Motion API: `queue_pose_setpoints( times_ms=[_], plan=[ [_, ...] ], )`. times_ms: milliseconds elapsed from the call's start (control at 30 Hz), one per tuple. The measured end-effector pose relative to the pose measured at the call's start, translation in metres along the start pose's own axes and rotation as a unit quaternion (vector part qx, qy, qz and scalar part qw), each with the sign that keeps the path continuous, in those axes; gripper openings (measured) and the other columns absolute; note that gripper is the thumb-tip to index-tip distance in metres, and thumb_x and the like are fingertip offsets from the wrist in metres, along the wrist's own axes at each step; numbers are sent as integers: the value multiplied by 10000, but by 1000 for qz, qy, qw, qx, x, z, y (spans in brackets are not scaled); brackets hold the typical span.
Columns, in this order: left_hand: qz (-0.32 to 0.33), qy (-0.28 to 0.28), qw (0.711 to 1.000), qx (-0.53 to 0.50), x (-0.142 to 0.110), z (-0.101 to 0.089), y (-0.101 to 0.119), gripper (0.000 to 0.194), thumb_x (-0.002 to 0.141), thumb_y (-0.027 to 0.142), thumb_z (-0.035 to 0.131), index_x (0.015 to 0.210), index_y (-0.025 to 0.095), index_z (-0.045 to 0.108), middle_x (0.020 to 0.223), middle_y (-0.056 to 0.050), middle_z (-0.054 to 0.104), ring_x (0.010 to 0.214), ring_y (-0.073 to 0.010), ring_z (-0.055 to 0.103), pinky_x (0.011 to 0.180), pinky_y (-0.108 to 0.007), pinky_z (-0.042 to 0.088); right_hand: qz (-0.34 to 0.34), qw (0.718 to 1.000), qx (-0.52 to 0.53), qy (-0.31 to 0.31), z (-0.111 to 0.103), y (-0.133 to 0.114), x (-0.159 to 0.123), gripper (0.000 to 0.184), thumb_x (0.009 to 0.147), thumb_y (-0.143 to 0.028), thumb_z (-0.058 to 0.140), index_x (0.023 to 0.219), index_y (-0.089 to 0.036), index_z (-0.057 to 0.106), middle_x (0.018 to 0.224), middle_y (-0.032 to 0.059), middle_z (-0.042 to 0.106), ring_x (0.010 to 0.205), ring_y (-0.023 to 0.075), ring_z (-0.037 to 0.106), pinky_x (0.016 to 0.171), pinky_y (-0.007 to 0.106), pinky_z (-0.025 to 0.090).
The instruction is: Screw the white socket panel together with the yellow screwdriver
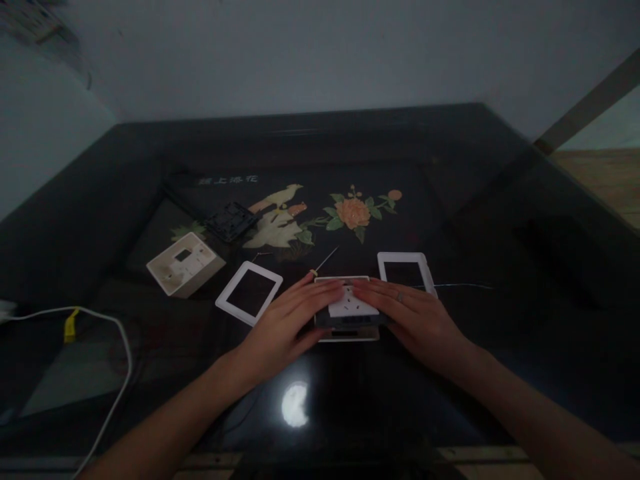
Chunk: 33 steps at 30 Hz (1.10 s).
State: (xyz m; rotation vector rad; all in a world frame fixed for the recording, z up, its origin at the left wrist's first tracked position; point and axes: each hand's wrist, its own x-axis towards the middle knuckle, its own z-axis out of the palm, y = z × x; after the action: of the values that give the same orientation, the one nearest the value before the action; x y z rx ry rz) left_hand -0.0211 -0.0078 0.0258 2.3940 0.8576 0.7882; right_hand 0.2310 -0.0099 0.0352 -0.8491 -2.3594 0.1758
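Observation:
Both hands grip a white wall socket (353, 305) with a dark body, which sits in or over a white mounting box (349, 335). My left hand (293, 313) holds its left side, fingers on the face and thumb below. From the right, my right hand (413, 317), with a ring on one finger, holds the other side. How far the socket sits inside the box is partly hidden by the fingers. A screwdriver (326, 261) lies just beyond my left fingertips, its handle mostly covered. White frames lie on either side: a left frame (231, 293) and a right frame (427, 272).
Farther left are another white mounting box (200, 270) and a black plastic part (233, 221). A white cable (125, 347) with a yellow tag (71, 327) runs along the left. The dark glossy table (500, 233) has a bird-and-flower picture and meets a wall behind.

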Motion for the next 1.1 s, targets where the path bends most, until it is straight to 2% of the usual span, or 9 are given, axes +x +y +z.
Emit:
queue_pose_setpoints(
  times_ms=[100,233,333,433,500,567,633,867,1100],
  plan=[
    [-33,7,998,-53,0,-6,11,439,935,139,553,1362,231,509,1332,-72,644,1232,-187,611,1072,-344,486,55,997,57,-5,-11,-8,2,333,911,-59,453,1166,-138,652,1111,98,757,1011,174,727,865,279,603],
    [-169,21,971,-168,2,-11,29,273,860,250,684,1127,192,674,1056,-54,768,934,-206,734,855,-291,585,185,967,174,-22,-22,-17,8,278,919,-158,507,1113,-235,689,969,11,791,795,159,756,708,255,617],
    [-282,28,915,-286,7,-10,37,214,834,305,692,995,166,714,834,-34,774,737,-192,726,679,-270,584,287,909,298,-48,-19,-20,10,218,901,-225,554,1036,-243,725,872,-4,789,767,168,748,667,265,614],
    [-331,26,862,-382,11,-7,35,208,843,292,663,991,154,710,887,-44,774,795,-190,727,750,-287,578,353,827,433,-71,-10,-20,9,221,904,-290,570,1044,-210,721,885,22,784,805,171,748,668,276,621],
    [-344,27,845,-408,12,-6,31,216,848,294,659,1003,150,702,945,-58,774,848,-194,729,813,-310,572,361,775,512,-83,-6,-20,7,261,882,-302,614,1111,-205,692,966,40,779,863,177,749,701,292,629],
    [-352,34,842,-408,12,-6,28,233,847,305,667,1014,145,693,946,-64,773,862,-199,728,816,-315,571,349,749,557,-89,-3,-20,5,372,813,-272,708,1177,-217,656,1073,48,762,954,188,738,794,326,625],
    [-354,40,844,-400,12,-6,27,233,847,302,669,1016,142,685,923,-60,770,872,-202,727,805,-309,571,345,750,558,-86,-2,-21,4,460,749,-227,770,1191,-228,643,1136,53,746,1018,202,722,886,372,600],
    [-343,40,850,-396,12,-4,31,168,856,287,643,962,162,679,888,-29,751,868,-181,708,770,-269,552,377,757,531,-58,1,-24,2,277,830,-214,660,1105,-218,687,1044,48,774,969,204,739,825,370,624],
    [-344,28,874,-342,9,-4,29,239,875,376,615,945,166,705,762,-3,685,675,-144,608,603,-230,463,364,799,475,-57,-2,-28,2,240,840,-217,652,1072,-237,710,1035,39,774,934,202,743,832,385,622]
  ],
)
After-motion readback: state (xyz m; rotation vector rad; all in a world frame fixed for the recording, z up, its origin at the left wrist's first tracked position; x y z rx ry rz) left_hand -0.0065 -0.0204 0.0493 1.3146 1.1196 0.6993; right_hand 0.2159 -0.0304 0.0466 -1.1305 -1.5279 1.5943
